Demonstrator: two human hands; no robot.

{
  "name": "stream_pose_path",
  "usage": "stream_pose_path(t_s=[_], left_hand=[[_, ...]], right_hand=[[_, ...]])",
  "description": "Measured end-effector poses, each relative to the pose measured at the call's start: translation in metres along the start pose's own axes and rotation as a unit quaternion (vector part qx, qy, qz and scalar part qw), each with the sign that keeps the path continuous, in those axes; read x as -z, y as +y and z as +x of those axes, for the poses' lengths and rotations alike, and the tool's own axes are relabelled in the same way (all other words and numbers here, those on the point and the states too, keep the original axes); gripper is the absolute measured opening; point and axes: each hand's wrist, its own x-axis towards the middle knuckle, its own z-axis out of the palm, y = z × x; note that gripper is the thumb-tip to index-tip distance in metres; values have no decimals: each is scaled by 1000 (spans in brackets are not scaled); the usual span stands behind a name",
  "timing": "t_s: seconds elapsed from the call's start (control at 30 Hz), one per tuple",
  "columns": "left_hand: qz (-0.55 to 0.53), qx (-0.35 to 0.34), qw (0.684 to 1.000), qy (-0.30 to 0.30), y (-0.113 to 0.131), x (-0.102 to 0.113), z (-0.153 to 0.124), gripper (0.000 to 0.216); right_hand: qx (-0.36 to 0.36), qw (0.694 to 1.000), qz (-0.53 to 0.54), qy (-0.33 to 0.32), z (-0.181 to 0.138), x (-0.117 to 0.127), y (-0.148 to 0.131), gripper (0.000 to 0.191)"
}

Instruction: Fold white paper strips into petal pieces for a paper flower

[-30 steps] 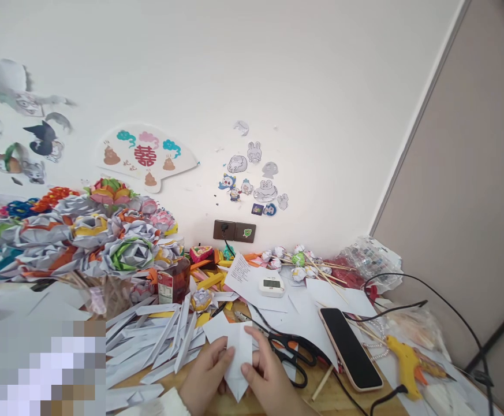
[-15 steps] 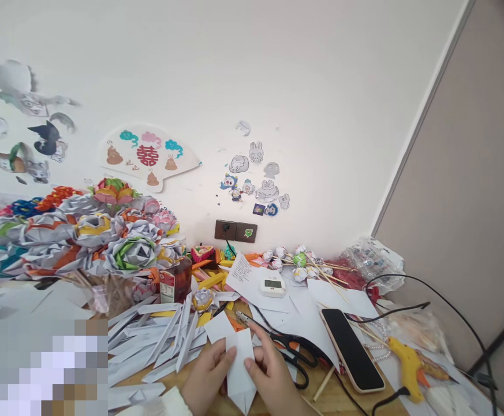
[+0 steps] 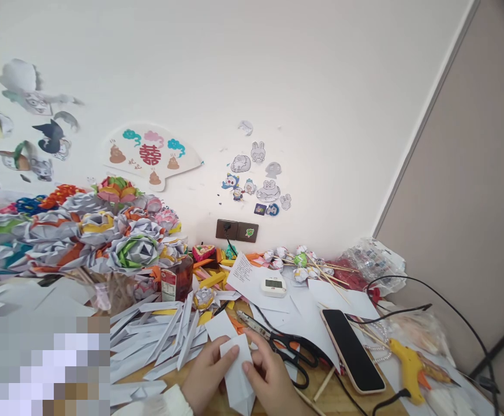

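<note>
A narrow white sheet of paper (image 3: 238, 384), creased and pointed at its near end, is held between my two hands at the table's front. My left hand (image 3: 208, 370) pinches its left side, thumb on top. On the right edge, my right hand (image 3: 269, 370) grips the paper with thumb and fingers. Behind it another white paper piece (image 3: 220, 325) lies on the table. Black-handled scissors (image 3: 290, 346) rest just beyond my right hand. Folded white paper strips (image 3: 169, 335) lie in a pile to the left of my hands.
Paper flowers (image 3: 134, 248) crowd the back left beside a reddish bottle (image 3: 177, 278). A white timer (image 3: 273, 285) sits on printed paper. To the right are a phone (image 3: 352, 349), a yellow glue gun (image 3: 407, 370) and a looping black cable (image 3: 455, 306). Wooden sticks (image 3: 329, 280) lie at the back.
The paper in my hands has tilted, and its near end now looks more folded. My left thumb has shifted slightly up along it. The head view has moved a little.
</note>
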Motion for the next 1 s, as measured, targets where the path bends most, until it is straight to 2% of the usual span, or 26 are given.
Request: stream_pose_path(t_s=[0.33,0.43,0.6,0.73,1.0], left_hand=[[31,-10,999,32,10,2,-3,24],[30,-4,999,31,13,2,-3,24],[40,37,996,73,12,2,-4,24],[47,28,994,92,14,2,-6,20],[29,42,995,91,14,4,-5,19]], right_hand=[[20,996,-91,1,0,5,-13,33],[28,996,-82,-1,0,6,-16,31],[27,998,-49,-2,0,6,-20,29],[26,999,-40,0,1,7,-22,28],[10,997,-71,4,0,6,-18,28]])
